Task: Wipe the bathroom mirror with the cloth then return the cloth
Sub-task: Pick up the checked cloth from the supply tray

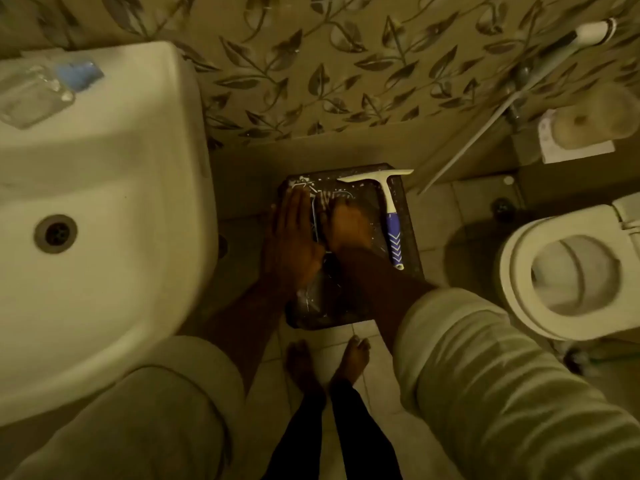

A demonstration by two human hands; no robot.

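A dark cloth with a white print [306, 186] lies in the far left of a dark tray [414, 237] on the floor, against the wall. My left hand [294, 239] rests flat on it, palm down and fingers stretched out. My right hand [349, 225] is lower in the tray just beside it, with its fingers bent down onto dark material. Whether those fingers grip anything is hidden. The mirror is out of view.
A white and blue squeegee [389, 216] lies along the tray's right side. A white sink [104, 202] with a clear bottle [38, 90] on its rim stands left. A toilet [568, 271] is right. My bare feet [325, 365] stand on floor tiles before the tray.
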